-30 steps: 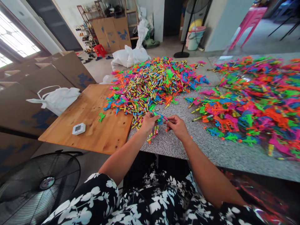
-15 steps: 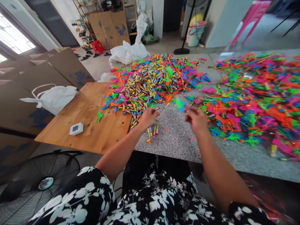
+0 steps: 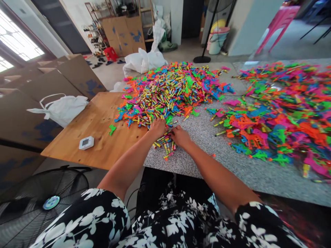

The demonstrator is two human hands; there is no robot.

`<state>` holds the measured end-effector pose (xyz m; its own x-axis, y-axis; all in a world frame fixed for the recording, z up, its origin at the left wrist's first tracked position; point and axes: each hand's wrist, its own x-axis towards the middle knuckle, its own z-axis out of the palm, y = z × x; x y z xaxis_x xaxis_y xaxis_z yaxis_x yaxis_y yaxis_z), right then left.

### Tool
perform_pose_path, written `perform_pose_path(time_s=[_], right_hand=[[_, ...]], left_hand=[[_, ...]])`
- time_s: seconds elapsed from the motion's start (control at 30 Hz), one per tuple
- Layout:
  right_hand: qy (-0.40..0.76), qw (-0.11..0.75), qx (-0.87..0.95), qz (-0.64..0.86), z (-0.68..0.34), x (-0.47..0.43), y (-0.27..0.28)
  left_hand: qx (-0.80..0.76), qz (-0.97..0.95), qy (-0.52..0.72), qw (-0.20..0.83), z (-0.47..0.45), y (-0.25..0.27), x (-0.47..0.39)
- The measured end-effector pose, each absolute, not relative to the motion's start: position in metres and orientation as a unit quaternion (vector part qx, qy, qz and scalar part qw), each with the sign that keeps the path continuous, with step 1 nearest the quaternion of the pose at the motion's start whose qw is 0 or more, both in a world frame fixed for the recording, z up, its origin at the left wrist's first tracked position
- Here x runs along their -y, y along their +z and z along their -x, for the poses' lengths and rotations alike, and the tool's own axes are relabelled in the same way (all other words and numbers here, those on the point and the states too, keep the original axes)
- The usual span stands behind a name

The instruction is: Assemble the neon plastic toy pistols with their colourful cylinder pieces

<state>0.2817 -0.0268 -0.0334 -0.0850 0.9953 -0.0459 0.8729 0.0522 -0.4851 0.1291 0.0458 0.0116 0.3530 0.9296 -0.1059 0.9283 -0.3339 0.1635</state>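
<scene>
From the head, the left hand [image 3: 157, 128] is at the near edge of the pile [image 3: 165, 89], the right hand [image 3: 180, 136] beside it, fingers bent. How open either is, or its hold, I cannot tell. Tubes [image 3: 168, 148] lie between and below them on the counter [image 3: 190, 159].

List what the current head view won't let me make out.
In the head view:
Bare left hand: fingertips and any grip, hidden by the hand itself.
Bare right hand: anything held, too small and blurred.
White, many-sided plastic device: screen reading, too small.
Rightmost multicoloured plastic heap: blurred, cut off by right edge.
</scene>
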Motion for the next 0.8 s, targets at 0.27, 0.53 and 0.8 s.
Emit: perform_pose_path(time_s=[0.27,0.53,0.8], right_hand=[[0.211,0.232,0.671,0.672,-0.309,0.047,-0.053],[0.249,0.329,0.611,0.676,-0.318,0.064,-0.063],[0.362,0.454,0.483,0.656,-0.325,0.068,-0.053]], left_hand=[[-0.628,-0.754,0.062,0.180,-0.136,0.004,-0.062],[-0.680,-0.659,0.178,0.268,-0.186,-0.005,-0.086],[-0.625,-0.679,0.235,0.306,-0.178,-0.003,-0.061]])
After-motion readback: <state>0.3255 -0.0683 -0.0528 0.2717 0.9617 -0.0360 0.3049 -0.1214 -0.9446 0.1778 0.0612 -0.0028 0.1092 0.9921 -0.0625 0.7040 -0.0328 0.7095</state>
